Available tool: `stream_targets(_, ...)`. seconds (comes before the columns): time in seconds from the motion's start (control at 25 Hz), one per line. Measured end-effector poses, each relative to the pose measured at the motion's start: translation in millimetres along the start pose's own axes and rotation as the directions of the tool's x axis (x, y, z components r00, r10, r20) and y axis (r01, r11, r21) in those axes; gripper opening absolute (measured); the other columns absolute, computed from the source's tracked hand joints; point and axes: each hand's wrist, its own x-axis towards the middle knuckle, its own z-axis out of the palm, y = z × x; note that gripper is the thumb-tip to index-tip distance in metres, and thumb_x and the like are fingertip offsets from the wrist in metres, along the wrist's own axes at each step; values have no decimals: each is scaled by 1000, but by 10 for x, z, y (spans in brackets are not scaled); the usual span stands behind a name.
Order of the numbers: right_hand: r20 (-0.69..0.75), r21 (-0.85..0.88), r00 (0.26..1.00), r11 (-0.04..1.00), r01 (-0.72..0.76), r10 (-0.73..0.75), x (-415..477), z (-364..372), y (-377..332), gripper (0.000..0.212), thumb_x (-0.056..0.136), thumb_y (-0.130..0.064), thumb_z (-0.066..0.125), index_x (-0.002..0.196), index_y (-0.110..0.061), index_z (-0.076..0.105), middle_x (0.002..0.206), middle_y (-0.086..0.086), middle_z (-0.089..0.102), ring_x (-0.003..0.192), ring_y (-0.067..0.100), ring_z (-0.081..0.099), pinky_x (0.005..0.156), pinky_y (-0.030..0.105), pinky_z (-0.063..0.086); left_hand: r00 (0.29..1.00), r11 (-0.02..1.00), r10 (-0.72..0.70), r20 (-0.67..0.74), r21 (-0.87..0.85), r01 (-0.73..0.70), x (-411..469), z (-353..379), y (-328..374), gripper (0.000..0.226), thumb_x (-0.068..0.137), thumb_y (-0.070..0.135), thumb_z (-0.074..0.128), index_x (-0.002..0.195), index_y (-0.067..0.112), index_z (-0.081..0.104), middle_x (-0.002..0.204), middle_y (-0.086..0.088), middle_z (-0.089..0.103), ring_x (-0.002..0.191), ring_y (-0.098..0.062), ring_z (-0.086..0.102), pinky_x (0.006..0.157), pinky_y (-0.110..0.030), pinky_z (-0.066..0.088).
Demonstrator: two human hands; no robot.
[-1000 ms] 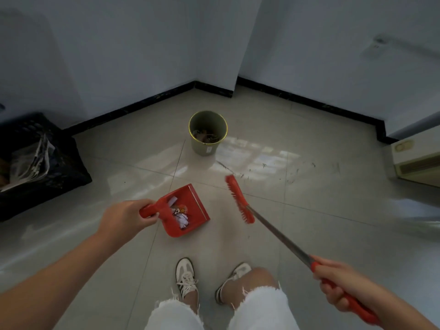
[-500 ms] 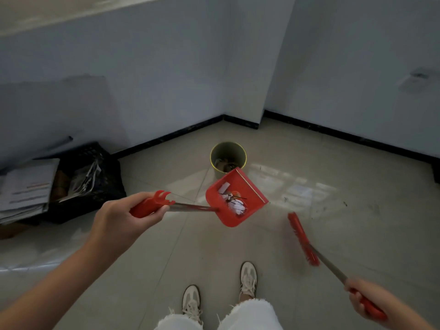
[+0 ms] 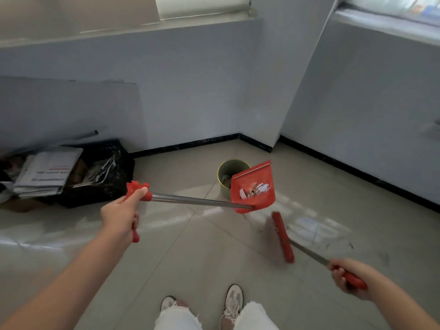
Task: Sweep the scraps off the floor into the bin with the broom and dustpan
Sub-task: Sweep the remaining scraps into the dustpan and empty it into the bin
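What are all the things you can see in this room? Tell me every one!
Long-handled plastic dustpan: one, red, held up in front of the bin.
Paper scraps: several, mostly white, inside the dustpan.
Round bin: one, olive green, near the room's corner.
Long-handled broom: one, red head, low at right.
Plastic crate: one, black, far left.
Stack of papers: one, white, at the crate's left side.
Shoes: two, white, bottom centre.
Left hand: one, gripping the dustpan's handle.
Right hand: one, gripping the broom's handle.
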Motion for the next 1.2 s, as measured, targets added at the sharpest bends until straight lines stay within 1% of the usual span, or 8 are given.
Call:
stream_targets(0.12,4,-35,998,998,56,-56,-150,80,-390,20,86,-3,48,68,-11,42,39,-1,41,24,7,39,25,14,33,983,974,-182,-16,-140,178,-9,265,-192,29,74,33,77,58,18,59,56,0,32,42,-11,26,46,-17,18)
stream_targets(0.24,-7,-92,990,986,140,-142,-280,225,-674,19,87,-4,48,70,-12,43,42,-2,41,26,5,38,26,14,32,942,902,-331,-53,-310,300,89,355,-367,29,75,31,78,64,16,56,57,2,37,41,-9,30,40,-14,23)
stream_targets(0.36,-16,-163,973,961,225,-230,-374,453,-885,14,87,-4,46,75,-10,44,48,-1,40,27,5,38,27,14,33,901,813,-433,8,-427,395,196,370,-601,26,77,34,75,66,18,58,54,6,35,30,-4,28,33,-10,24)
stream_targets(0.48,0,-195,956,938,288,-294,-460,645,-1056,11,87,-2,44,78,-9,44,50,-1,39,27,5,38,28,14,32,881,731,-466,81,-527,434,179,332,-794,29,88,31,65,67,20,49,39,10,30,23,-3,24,29,-10,19)
stream_targets(0.6,23,-170,958,943,287,-287,-512,703,-1161,10,86,-2,46,79,-9,45,53,-1,40,28,4,40,27,16,33,847,617,-516,130,-629,473,130,206,-946,32,94,27,58,67,21,41,28,11,28,20,-5,26,27,-12,20)
stream_targets(0.8,45,-178,975,959,221,-216,-534,749,-1240,12,86,-4,49,77,-10,45,53,-2,41,29,4,40,26,15,33,777,447,-599,193,-725,524,77,132,-1287,32,92,23,61,67,20,41,29,10,32,21,-3,29,28,-11,24)
stream_targets(0.96,75,-173,983,969,176,-166,-528,850,-1242,13,87,-4,48,75,-9,46,52,-2,41,28,4,40,25,15,33,717,298,-627,305,-757,582,-42,243,-1408,35,94,23,57,66,19,37,28,8,34,20,-4,31,28,-11,29)
stream_targets(1.2,92,-145,988,980,134,-121,-472,905,-1200,20,88,-5,46,69,-12,44,49,-3,40,26,3,39,26,13,32,677,-18,-577,456,-836,548,-320,298,-1691,39,99,19,45,63,19,30,27,7,30,20,-5,32,30,-11,32)
